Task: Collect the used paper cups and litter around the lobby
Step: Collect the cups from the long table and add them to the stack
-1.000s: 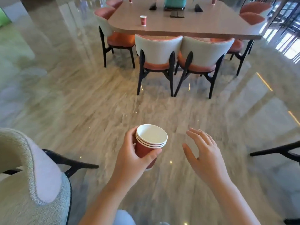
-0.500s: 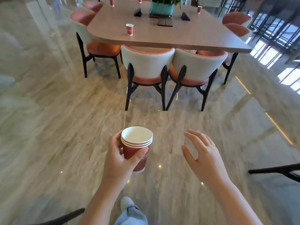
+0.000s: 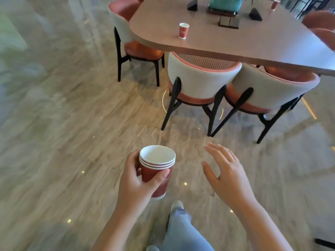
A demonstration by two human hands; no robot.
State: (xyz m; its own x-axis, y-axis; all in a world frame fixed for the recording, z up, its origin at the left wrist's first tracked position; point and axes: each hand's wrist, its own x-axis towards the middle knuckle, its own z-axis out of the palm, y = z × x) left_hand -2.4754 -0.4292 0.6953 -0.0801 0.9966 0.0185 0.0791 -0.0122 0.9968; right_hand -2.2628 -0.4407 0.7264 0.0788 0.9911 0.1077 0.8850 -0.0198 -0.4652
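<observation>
My left hand [image 3: 135, 185] grips a stack of three nested red paper cups [image 3: 157, 167] with white insides, held upright at waist height over the floor. To the right of the stack, my right hand [image 3: 226, 176] hovers with its fingers spread and nothing in it. Ahead, a single red paper cup [image 3: 183, 30] stands on the brown table [image 3: 262, 44], near its left front edge. Another red cup [image 3: 275, 4] stands at the table's far right side.
Two white-backed orange chairs [image 3: 203, 82] [image 3: 275, 91] are pushed in at the table's near side, and a third chair [image 3: 126, 31] stands at its left end. A teal planter [image 3: 225, 3] and dark objects sit mid-table. Polished marble floor [image 3: 72, 133] lies between me and the chairs.
The table and chairs have come closer and larger in view as I walk toward them. A grey chair at my left has dropped out of sight. My hands keep the same pose.
</observation>
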